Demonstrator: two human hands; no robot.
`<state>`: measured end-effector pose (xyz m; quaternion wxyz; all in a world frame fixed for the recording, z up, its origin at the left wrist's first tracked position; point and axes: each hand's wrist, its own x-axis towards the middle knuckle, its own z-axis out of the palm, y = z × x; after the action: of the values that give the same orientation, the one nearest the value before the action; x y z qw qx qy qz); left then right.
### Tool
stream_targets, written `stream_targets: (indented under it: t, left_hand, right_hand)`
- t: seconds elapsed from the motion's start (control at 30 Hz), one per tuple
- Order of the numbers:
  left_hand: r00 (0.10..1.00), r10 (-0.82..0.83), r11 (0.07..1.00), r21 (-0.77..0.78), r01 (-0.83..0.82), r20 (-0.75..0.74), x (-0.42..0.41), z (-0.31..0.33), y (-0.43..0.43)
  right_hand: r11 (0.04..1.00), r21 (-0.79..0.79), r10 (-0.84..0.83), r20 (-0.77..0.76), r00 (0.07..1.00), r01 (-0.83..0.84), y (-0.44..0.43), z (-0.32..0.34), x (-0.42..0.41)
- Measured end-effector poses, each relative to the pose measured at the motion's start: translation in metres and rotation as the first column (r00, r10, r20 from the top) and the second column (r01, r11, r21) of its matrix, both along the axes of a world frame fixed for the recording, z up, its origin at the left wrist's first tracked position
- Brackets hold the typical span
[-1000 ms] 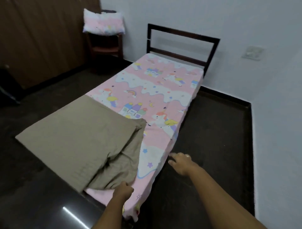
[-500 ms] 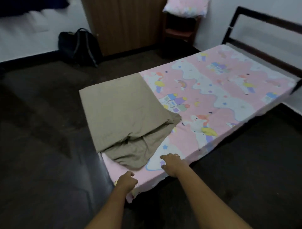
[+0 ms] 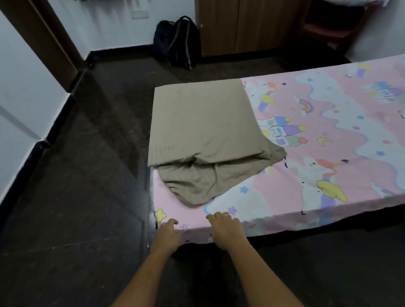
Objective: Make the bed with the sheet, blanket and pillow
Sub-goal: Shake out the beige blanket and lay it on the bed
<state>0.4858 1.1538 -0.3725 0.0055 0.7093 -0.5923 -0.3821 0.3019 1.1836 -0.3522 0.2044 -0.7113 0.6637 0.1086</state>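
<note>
A pink cartoon-print sheet (image 3: 306, 179) covers the mattress. A tan blanket (image 3: 203, 129), folded with its lower layer rumpled, lies on the bed's left end. My left hand (image 3: 167, 235) rests over the near corner of the sheet with its fingers bent. My right hand (image 3: 226, 232) lies palm down on the sheet's near edge, fingers on top and thumb on the side. Neither hand touches the blanket. Only a pale sliver of the pillow (image 3: 350, 1) shows at the top edge.
A black backpack (image 3: 177, 41) leans against a wooden wardrobe (image 3: 247, 24) beyond the bed. A dark wooden chair (image 3: 333, 28) stands at the top right. Dark floor (image 3: 76, 197) surrounds the bed, and white walls run along the left.
My view has swung left toward the bed's end. Both hands have come together at the near corner, the right one moving from the side edge onto the sheet beside the left.
</note>
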Motion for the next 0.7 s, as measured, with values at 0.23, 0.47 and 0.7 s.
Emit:
stream_targets:
  t: [0.23,0.47,0.7]
  left_hand:
    - [0.987,0.161,0.894,-0.422,-0.148,-0.005,0.021,-0.078,-0.024]
    - [0.934,0.343,0.559,-0.778,-0.286,-0.097,-0.001,-0.138,-0.051]
    - [0.88,0.36,0.444,-0.772,-0.455,-0.311,-0.004,-0.153,-0.054]
  right_hand:
    - [0.939,-0.293,0.193,0.012,0.981,-0.181,-0.036,-0.082,0.027]
    - [0.44,-0.847,0.423,-0.098,0.901,-0.298,-0.063,-0.169,0.02]
    - [0.288,-0.923,0.454,-0.102,0.885,-0.254,-0.056,-0.18,0.042]
